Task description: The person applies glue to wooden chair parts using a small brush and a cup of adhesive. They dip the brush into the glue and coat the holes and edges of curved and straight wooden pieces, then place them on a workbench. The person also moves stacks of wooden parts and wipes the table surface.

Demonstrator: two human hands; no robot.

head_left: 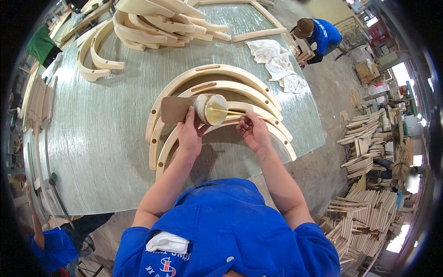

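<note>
My left hand (189,136) is closed around a small round cup (200,110), tilted so that pale yellow liquid (214,115) shows inside. A flat brown piece (174,109) with rounded corners sticks out left of the cup, against the same hand; I cannot tell whether it is joined to the cup. Between the fingertips of my right hand (255,133) is a thin wooden stick (234,112), its far end in the liquid. Beneath both hands lie several curved pale wood pieces (217,69), nested as arcs, with round holes near their ends and slots at their middles.
The table (101,152) has a glossy film-like cover. More curved pieces (147,32) are heaped at its far side, near white cloths (272,57). One co-worker (323,34) bends at the far right; another (55,249) is at lower left. Wooden frames (364,221) are stacked at right.
</note>
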